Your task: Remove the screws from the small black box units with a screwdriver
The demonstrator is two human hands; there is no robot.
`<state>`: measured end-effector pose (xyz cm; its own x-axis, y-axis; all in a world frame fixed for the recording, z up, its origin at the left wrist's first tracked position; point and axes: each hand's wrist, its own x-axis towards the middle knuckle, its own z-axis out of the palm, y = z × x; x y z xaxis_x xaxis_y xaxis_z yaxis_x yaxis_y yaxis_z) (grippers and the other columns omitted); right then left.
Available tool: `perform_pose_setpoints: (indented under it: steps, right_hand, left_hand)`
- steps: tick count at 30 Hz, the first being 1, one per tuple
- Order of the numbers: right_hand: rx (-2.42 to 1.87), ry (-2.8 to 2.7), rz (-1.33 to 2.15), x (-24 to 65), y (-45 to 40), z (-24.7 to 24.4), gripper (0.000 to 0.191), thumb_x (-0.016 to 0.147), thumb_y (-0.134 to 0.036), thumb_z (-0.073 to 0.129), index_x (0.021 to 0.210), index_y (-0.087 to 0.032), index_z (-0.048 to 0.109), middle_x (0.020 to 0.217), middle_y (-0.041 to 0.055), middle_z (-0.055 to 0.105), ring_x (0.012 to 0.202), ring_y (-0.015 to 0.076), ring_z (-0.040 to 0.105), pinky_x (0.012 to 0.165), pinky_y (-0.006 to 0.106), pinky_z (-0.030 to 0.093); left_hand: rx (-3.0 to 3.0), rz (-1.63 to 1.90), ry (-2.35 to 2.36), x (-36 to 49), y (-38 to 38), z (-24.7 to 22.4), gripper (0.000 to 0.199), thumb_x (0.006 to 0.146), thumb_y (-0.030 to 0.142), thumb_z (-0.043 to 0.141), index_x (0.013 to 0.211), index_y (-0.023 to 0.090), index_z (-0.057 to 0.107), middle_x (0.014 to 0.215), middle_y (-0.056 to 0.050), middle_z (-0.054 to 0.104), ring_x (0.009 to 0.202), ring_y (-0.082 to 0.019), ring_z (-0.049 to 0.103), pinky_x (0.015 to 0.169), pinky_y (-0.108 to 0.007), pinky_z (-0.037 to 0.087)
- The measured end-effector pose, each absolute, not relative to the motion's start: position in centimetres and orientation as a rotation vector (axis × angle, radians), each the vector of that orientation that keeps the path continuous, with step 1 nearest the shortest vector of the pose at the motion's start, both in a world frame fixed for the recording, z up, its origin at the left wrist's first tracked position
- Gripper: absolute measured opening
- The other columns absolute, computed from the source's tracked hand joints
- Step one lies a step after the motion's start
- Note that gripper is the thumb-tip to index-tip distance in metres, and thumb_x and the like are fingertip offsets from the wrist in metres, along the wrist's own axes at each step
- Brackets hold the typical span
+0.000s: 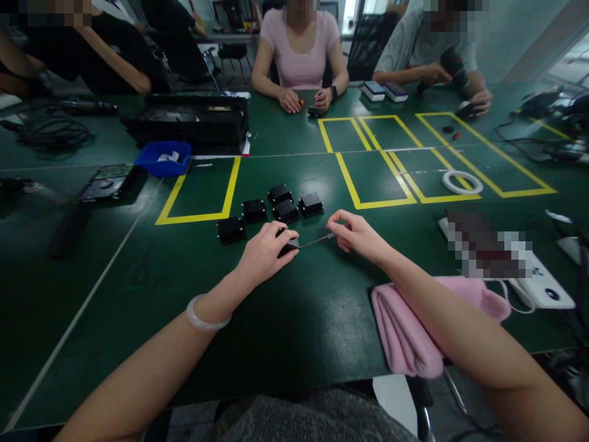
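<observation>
Holds one black box (pixel 291 246) on green tabletop (pixel 322 331) w/ L hand (pixel 264 248), fingers bent narrowly about it. Pinches handle of thin-shafted tool (pixel 317 240) in R hand (pixel 354 234), fingers closed on it at approx. 3 o'clock from box; directs tip to box's near R edge (contact: cannot tell). Shows five other black boxes (pixel 254 210) close by, approx. 9 to 1 o'clock from held one, upright, outside yellow-taped areas (pixel 197 218). Suggests, by judgement, work in progress on one of six. Leaves unclear whether other five = finished or untouched, likewise how far along held one is.
</observation>
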<state>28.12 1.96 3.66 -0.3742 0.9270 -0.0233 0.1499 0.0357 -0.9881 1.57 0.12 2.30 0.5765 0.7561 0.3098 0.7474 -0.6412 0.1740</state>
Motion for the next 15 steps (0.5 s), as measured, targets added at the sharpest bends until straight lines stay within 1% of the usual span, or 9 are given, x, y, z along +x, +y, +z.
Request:
perform_pose_setpoints:
  steps: [4,7,11,15]
  right_hand:
    - [-1.114,-1.638,1.394,28.14,1.95,3.78,0.017,0.093,-0.034,0.061,0.095,-0.020,0.052,0.048,-0.0117,0.045,0.040,0.0083,0.043,0.043,0.020,0.032]
    - [-1.121,-1.648,1.388,28.15,1.95,3.94,0.017,0.091,-0.032,0.062,0.097,-0.020,0.051,0.050,-0.0110,0.048,0.041,0.0082,0.044,0.043,0.020,0.033]
    - [-1.154,-1.656,1.388,28.15,1.92,4.03,0.018,0.094,-0.037,0.058,0.092,-0.020,0.051,0.045,-0.0115,0.043,0.039,0.0085,0.043,0.044,0.020,0.033]
    - [-1.143,-1.661,1.389,28.17,1.93,4.00,0.017,0.092,-0.033,0.061,0.095,-0.020,0.052,0.050,-0.0110,0.045,0.041,0.0084,0.043,0.043,0.020,0.032]
  left_hand:
    - [2.767,0.566,1.320,1.61,0.16,2.27,0.029,0.096,0.029,0.067,0.123,0.018,0.062,0.123,-0.013,0.061,0.110,-0.028,0.062,0.081,-0.039,0.059]
    - [2.777,0.587,1.317,1.62,0.20,2.19,0.029,0.096,0.028,0.068,0.122,0.017,0.063,0.121,-0.013,0.061,0.109,-0.029,0.062,0.083,-0.041,0.059]
    - [2.776,0.595,1.314,1.60,0.18,2.15,0.029,0.096,0.028,0.068,0.122,0.017,0.064,0.121,-0.014,0.061,0.109,-0.030,0.062,0.081,-0.041,0.059]
    - [2.776,0.584,1.319,1.58,0.10,2.27,0.029,0.096,0.028,0.067,0.122,0.017,0.063,0.122,-0.014,0.061,0.111,-0.029,0.062,0.082,-0.040,0.059]
